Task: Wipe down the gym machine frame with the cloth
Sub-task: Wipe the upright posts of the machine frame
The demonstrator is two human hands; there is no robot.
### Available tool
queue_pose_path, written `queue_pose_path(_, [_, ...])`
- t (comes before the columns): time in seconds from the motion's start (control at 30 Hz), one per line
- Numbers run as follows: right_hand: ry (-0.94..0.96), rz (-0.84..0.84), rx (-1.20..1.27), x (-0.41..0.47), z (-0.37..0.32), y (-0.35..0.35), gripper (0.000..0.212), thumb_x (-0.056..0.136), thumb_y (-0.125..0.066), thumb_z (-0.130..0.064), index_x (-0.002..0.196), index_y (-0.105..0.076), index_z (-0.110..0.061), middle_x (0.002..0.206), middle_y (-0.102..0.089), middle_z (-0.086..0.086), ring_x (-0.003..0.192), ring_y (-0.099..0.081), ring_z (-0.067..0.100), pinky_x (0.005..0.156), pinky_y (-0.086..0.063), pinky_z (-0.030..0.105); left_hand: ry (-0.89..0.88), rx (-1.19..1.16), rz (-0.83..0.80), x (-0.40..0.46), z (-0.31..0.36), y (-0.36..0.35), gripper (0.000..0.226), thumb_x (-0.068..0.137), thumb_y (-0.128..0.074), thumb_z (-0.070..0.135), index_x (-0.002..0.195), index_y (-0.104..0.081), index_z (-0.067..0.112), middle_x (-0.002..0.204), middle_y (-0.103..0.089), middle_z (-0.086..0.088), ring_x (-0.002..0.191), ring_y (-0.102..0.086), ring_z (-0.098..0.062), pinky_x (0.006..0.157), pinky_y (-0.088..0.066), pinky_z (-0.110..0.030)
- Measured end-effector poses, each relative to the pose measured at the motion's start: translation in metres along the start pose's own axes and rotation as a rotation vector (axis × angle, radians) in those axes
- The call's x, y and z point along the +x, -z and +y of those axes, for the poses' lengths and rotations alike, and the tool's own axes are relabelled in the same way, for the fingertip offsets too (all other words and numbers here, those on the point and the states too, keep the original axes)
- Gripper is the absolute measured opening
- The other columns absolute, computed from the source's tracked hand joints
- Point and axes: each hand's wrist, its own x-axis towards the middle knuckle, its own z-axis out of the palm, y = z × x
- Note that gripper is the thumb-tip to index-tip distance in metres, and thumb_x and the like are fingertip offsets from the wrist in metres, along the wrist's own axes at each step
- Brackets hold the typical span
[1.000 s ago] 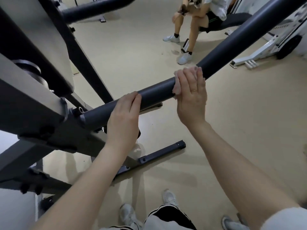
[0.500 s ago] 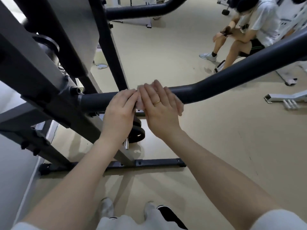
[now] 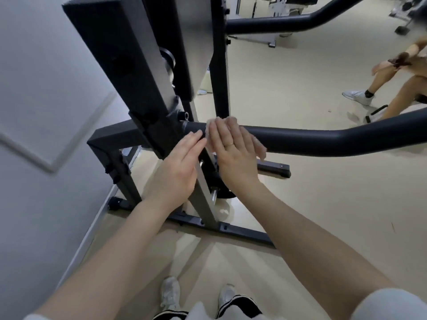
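Landmark = bar (image 3: 300, 139), the dark tube running left-right across mid view.

Nearest: 2 pale shoes (image 3: 171, 294) on the beige floor (image 3: 323, 204), well below bar, w/ striped trouser hems over them. Both forearms reach up from there toward bar.

Left hand (image 3: 178, 167) just below bar's left end, fingers straight & together, gripping nothing; tips reach the black bracket where bar joins frame (image 3: 129, 65). Can't tell if tips actually touch metal.

Right hand (image 3: 233, 151) lies flat over bar's left end, fingers extended, ring on one finger, pressing cloth (image 3: 209, 132) onto the tube. Cloth is pale, mostly hidden under palm; edges show at fingertips left of hand & by the thumb side on the right. Hands just beside each other, narrow gap.

Under bar: grey slanted strut (image 3: 205, 199) & black base rail (image 3: 242, 229) on floor.

Left of bar: grey wall (image 3: 46, 112).

Beyond bar: frame's tall dark upright, blurred; a 2nd dark tube (image 3: 277, 24) higher up. Far right beyond bar: a seated person's legs (image 3: 392, 88), white shoe, partly cut off.
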Motion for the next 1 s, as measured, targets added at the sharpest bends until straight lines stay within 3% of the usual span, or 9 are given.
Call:
queue_pose_path(0.13, [0.020, -0.154, 0.095, 0.020, -0.031, -0.012, 0.052, 0.092, -0.027, -0.018, 0.141, -0.045, -0.010, 0.146, -0.044, 0.010, 0.137, -0.037, 0.028, 0.113, -0.023, 0.040, -0.006, 0.104, 0.056, -0.008, -0.028, 0.020, 0.060, 0.080, -0.055, -0.014, 0.138, -0.041, -0.002, 0.148, -0.034, -0.019, 0.139, -0.027, -0.029, 0.114, -0.024, -0.039])
queue_pose_path(0.23, [0.195, -0.203, -0.031, 0.005, 0.000, -0.006, 0.066, 0.085, -0.043, -0.006, 0.148, -0.024, -0.013, 0.155, -0.027, 0.010, 0.145, -0.016, 0.026, 0.117, -0.015, 0.045, 0.047, 0.142, 0.045, -0.004, -0.047, 0.026, 0.067, 0.084, -0.056, -0.003, 0.145, -0.030, 0.005, 0.155, -0.020, -0.015, 0.143, -0.011, -0.024, 0.113, -0.017, -0.039])
queue_pose_path(0.33, [-0.005, -0.033, 0.034, -0.011, 0.005, 0.007, 0.067, 0.081, -0.050, 0.008, 0.145, -0.033, -0.005, 0.149, -0.036, 0.016, 0.141, -0.027, 0.032, 0.115, -0.025, 0.051, 0.102, 0.125, -0.006, 0.001, -0.061, 0.032, 0.071, 0.088, -0.055, 0.004, 0.149, -0.020, 0.011, 0.158, -0.010, -0.007, 0.144, -0.004, -0.016, 0.114, -0.010, -0.035])
queue_pose_path(0.47, [-0.508, 0.063, 0.802, 0.025, -0.046, 0.025, 0.034, 0.099, -0.043, -0.007, 0.130, -0.050, -0.018, 0.120, -0.056, 0.003, 0.102, -0.054, 0.001, 0.096, -0.045, 0.023, 0.030, 0.108, -0.016, 0.005, -0.072, 0.049, 0.067, 0.088, -0.054, 0.001, 0.148, -0.025, 0.011, 0.157, -0.016, -0.009, 0.143, -0.011, -0.019, 0.113, -0.010, -0.034])
queue_pose_path(0.6, [-0.388, 0.300, 1.257, 0.086, -0.104, 0.045, 0.024, 0.103, -0.039, -0.015, 0.121, -0.047, -0.027, 0.093, -0.053, 0.002, 0.080, -0.055, 0.023, 0.077, -0.052, 0.023, -0.015, 0.091, 0.113, 0.018, -0.085, 0.077, 0.068, 0.084, -0.059, -0.004, 0.145, -0.030, 0.005, 0.155, -0.019, -0.013, 0.141, -0.015, -0.027, 0.110, -0.014, -0.039])
queue_pose_path(0.67, [-0.318, 0.324, 1.233, 0.109, -0.128, 0.046, 0.031, 0.103, -0.038, -0.012, 0.131, -0.036, -0.025, 0.108, -0.051, -0.002, 0.098, -0.054, 0.007, 0.090, -0.048, 0.020, -0.053, 0.112, 0.158, 0.025, -0.092, 0.088, 0.071, 0.082, -0.061, -0.005, 0.145, -0.029, 0.004, 0.153, -0.011, -0.010, 0.140, -0.014, -0.029, 0.108, -0.015, -0.042])
queue_pose_path(0.73, [-0.337, 0.348, 1.123, 0.117, -0.139, 0.037, 0.046, 0.101, -0.041, -0.012, 0.143, -0.024, -0.017, 0.131, -0.042, 0.000, 0.119, -0.046, 0.009, 0.101, -0.044, 0.026, -0.090, 0.125, 0.159, 0.029, -0.098, 0.093, 0.075, 0.082, -0.060, -0.005, 0.146, -0.025, 0.008, 0.150, -0.003, -0.008, 0.141, -0.015, -0.033, 0.108, -0.017, -0.041])
queue_pose_path(0.9, [-0.448, 0.185, 1.095, 0.106, -0.124, 0.027, 0.052, 0.103, -0.034, -0.020, 0.151, -0.014, -0.018, 0.101, -0.056, 0.019, 0.081, -0.057, 0.028, 0.083, -0.052, 0.052, -0.101, 0.053, 0.104, 0.031, -0.103, 0.087, 0.072, 0.087, -0.053, -0.004, 0.148, -0.019, 0.011, 0.154, -0.004, -0.005, 0.143, -0.017, -0.030, 0.110, -0.020, -0.038])
queue_pose_path(1.0, [-0.360, 0.218, 1.055, 0.127, -0.119, 0.039, 0.053, 0.103, -0.034, -0.019, 0.151, -0.014, -0.013, 0.095, -0.053, 0.014, 0.077, -0.055, 0.025, 0.079, -0.051, 0.051, -0.072, -0.014, 0.129, 0.032, -0.102, 0.084, 0.070, 0.088, -0.052, -0.003, 0.149, -0.020, 0.010, 0.155, -0.007, -0.002, 0.143, -0.013, -0.018, 0.109, -0.018, -0.030])
